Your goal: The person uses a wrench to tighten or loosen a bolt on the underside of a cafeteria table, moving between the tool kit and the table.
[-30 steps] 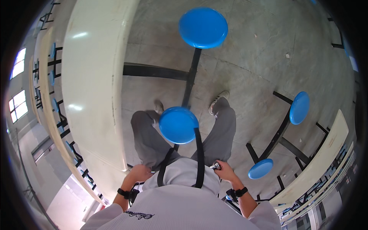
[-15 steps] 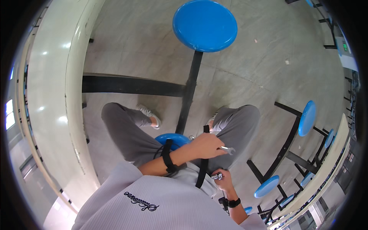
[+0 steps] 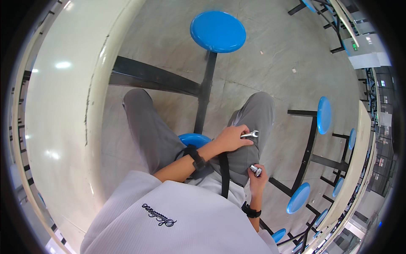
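Note:
My left hand [image 3: 232, 139] reaches across my lap and lies over my right thigh [image 3: 259, 112]. Its fingers are closed round a silver wrench [image 3: 250, 134], whose open jaw sticks out to the right. Lower and further right, beside the same thigh, my right hand [image 3: 259, 181] grips short, shiny metal pieces [image 3: 255, 170]. They look like chrome sockets, but their exact kind is hard to tell. A gap separates the two hands. Black bands circle both wrists, and a black strap [image 3: 224, 173] runs down across my lap.
I sit on a blue round stool [image 3: 193, 139] fixed to a black metal frame [image 3: 204, 101]. Another blue stool [image 3: 218, 31] stands ahead. A long cream table [image 3: 63, 106] runs along my left. More stools [image 3: 324, 115] and a table [image 3: 359, 152] are at the right.
My right hand has come forward from beside my hip to beside my thigh, bringing the metal pieces into fuller view. The wrench shows more of its length. The whole view has shifted and turned.

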